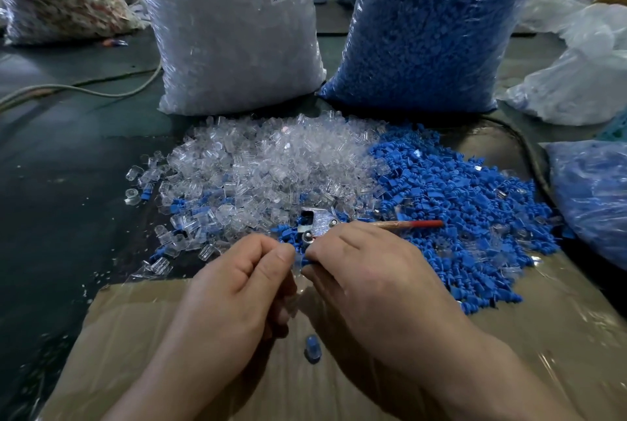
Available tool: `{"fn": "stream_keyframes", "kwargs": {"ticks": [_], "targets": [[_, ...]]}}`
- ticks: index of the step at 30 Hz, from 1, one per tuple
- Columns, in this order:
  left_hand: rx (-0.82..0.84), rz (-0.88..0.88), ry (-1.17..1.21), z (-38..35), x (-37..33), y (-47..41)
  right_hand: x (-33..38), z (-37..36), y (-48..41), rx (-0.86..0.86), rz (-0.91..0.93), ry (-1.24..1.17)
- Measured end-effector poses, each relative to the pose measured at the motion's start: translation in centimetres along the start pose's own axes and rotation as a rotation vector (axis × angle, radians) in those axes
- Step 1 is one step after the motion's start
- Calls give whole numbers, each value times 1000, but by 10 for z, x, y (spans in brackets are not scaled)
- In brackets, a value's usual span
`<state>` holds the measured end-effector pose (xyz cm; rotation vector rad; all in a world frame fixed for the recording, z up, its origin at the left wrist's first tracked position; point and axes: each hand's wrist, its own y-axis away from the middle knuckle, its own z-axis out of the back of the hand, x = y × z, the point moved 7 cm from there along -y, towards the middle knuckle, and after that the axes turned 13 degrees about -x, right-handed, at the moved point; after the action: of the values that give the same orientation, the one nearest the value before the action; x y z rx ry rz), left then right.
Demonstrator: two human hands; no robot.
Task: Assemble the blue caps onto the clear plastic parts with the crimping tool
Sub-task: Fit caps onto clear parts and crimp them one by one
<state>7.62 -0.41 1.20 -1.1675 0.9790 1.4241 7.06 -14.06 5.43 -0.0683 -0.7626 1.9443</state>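
A heap of clear plastic parts (271, 163) lies mid-table, and a heap of blue caps (451, 207) spreads to its right. The metal crimping tool (314, 222) with a red-tipped handle (417, 224) lies between the heaps, just beyond my fingers. My left hand (244, 288) pinches a small clear part between thumb and forefinger. My right hand (366, 271) pinches a blue cap (304, 262) against it. The piece between the fingertips is mostly hidden. One assembled capped part (312, 347) lies on the cardboard below my hands.
A tall bag of clear parts (234, 30) and a tall bag of blue caps (431, 27) stand behind the heaps. Another blue-filled bag (593, 196) sits at the right. Taped cardboard (559, 336) covers the near table. A cable (84, 90) runs at far left.
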Motion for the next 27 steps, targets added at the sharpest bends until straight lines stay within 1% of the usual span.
{"fn": "stream_keyframes", "kwargs": {"ticks": [2, 5, 7, 10, 12, 14, 15, 16, 17, 18, 19, 20, 21, 22, 23, 25, 27], "targets": [[12, -18, -38, 2, -3, 0, 3, 0, 1, 25, 11, -32], [21, 9, -22, 2, -4, 0, 6, 1, 2, 58, 31, -75], [46, 65, 30, 0, -1, 1, 6, 3, 2, 62, 22, -88], [60, 135, 167, -3, 0, 2, 4, 5, 2, 65, -40, -132], [72, 156, 227, -5, 0, 3, 4, 5, 2, 91, -62, -158], [79, 152, 248, -7, 0, 4, 4, 4, 3, 118, -62, -133], [79, 140, 253, -6, 0, 5, 3, 3, 4, 138, -107, -160], [84, 116, 267, -6, -1, 5, -1, 2, 5, 162, -215, -264], [102, 72, 281, -6, -4, 7, -5, 1, 7, 183, -396, -469], [126, -5, 270, -6, -9, 9, -9, -3, 13, 215, -622, -718], [147, -110, 231, -7, -15, 12, -8, -10, 18, 289, -838, -950], [164, -212, 185, -7, -22, 16, -5, -13, 22, 344, -981, -1110], [171, -287, 146, -7, -26, 18, -4, -14, 25, 377, -1031, -1157], [156, -337, 100, -4, -30, 18, -7, -14, 25, 382, -1028, -1120], [125, -365, 38, 1, -30, 15, -12, -12, 23, 361, -958, -991], [59, -382, -121, 11, -30, 8, -22, -5, 17, 284, -707, -589], [54, -401, -312, 15, -26, 3, -25, -4, 15, 246, -464, -214]]}}
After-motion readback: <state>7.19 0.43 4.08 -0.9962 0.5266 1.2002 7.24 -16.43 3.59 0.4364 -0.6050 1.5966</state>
